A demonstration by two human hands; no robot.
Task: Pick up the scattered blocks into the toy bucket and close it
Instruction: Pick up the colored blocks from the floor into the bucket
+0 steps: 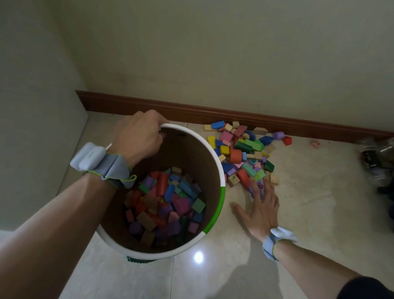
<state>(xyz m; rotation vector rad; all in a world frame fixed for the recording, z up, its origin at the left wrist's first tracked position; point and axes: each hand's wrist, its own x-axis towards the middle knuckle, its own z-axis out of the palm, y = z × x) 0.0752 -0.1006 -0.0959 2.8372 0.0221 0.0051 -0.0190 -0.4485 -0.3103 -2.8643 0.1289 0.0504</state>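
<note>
**Coloured blocks: part in the bucket, a big pile left on the floor**

Coloured wooden blocks already cover the bottom of the toy bucket (221, 173), a round tub with a white and green rim and a brown inner wall. It stands open on the pale tiled floor (302, 199), near the corner of the room. I judge the task to be somewhere in the middle. The bucket holds many blocks but is far from full, and a large pile of scattered blocks (243, 149) lies to the right of it, between the bucket and the brown baseboard (170, 109). No lid is in view, so the closing step is not yet done.

The left hand (138, 133) reaches over the far rim of the bucket, with the fingers curled and clamped on the rim, as if to steady it. The right hand (260, 202) lies low and flat at the near edge of the pile, palm down, fingers spread apart. Its fingertips touch a purple block (260, 186) with a number on it, but they do not close around anything yet. Both wrists wear grey bands.
</note>
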